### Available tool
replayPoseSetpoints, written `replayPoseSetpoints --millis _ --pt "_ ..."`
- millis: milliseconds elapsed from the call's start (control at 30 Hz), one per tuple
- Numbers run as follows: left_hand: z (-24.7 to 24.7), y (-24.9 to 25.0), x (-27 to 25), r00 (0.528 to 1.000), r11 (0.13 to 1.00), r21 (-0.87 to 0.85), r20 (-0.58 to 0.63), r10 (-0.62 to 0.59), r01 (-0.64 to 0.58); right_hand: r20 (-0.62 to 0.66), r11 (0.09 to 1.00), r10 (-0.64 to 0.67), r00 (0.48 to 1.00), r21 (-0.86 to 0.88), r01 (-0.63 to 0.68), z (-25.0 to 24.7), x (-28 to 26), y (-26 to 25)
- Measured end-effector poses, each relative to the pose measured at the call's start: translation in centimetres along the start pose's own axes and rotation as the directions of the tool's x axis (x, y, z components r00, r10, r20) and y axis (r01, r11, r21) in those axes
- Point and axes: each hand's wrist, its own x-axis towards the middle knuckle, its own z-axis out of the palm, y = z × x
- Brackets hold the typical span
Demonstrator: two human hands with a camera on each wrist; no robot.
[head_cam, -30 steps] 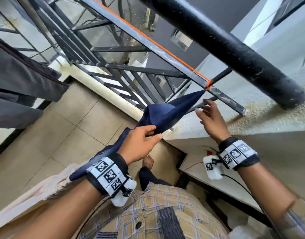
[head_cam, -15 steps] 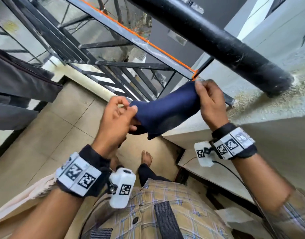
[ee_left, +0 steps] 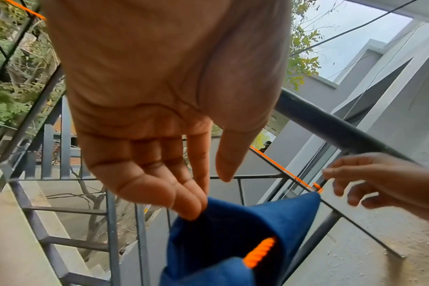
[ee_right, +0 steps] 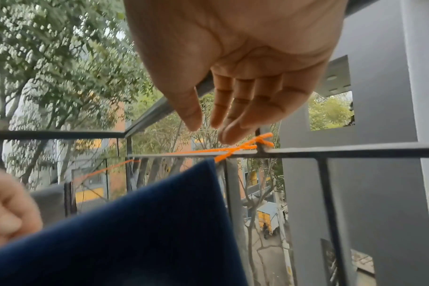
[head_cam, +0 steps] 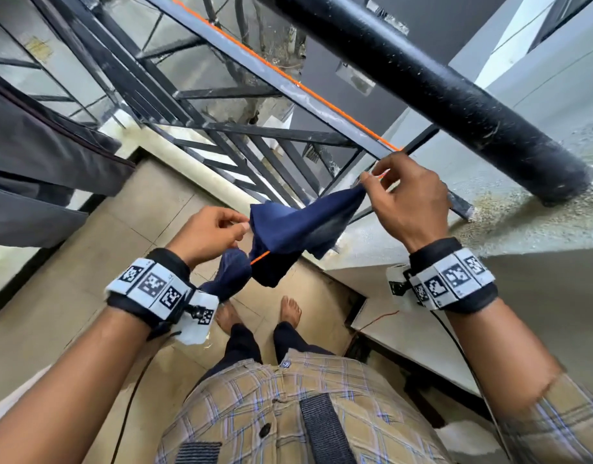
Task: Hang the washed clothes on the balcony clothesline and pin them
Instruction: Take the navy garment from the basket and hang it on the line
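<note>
A navy blue cloth lies folded over the orange clothesline, which is tied to the balcony railing. My left hand is at the cloth's left end. In the left wrist view its straight fingertips touch the cloth and the thumb stands apart. My right hand hovers at the cloth's right corner. In the right wrist view this hand is spread just above the line's knot, with nothing between thumb and fingers.
A thick black pipe slants overhead into a rough concrete ledge. The dark metal railing runs behind the line. A grey garment hangs at the left. Pale fabric lies low at the left, above the tiled floor.
Both hands gripped the cloth half a second ago. It now rests over the line; the right hand has let go of its corner and the left fingers have loosened.
</note>
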Motion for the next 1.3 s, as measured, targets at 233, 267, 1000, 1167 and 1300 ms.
replayPoseSetpoints --millis 233,267,1000,1167,1300 --pt "-3.3 -3.9 2.7 0.977 0.975 0.210 0.213 0.026 -0.072 0.432 0.917 -0.366 0.824 0.018 0.398 3.5 0.9 -4.7" --pt "-3.3 -4.4 3.3 0.962 0.958 0.275 0.271 0.004 -0.082 0.527 0.895 -0.369 0.765 -0.019 0.445 4.4 0.6 -5.4" --pt "-7.6 -3.5 4.2 0.868 0.937 0.243 0.484 0.108 -0.252 0.213 0.879 -0.476 0.853 0.131 0.458 7.1 -6.7 -6.7" --pt "-10.3 -7.3 -3.9 0.933 0.938 0.280 0.345 0.099 -0.203 0.633 0.958 -0.266 0.726 0.092 0.271 9.5 -9.3 -7.6" --pt "-8.1 -11.0 -9.8 0.982 0.845 0.500 0.068 0.178 -0.188 0.660 0.971 -0.221 0.718 0.084 0.222 11.0 -10.0 -6.8"
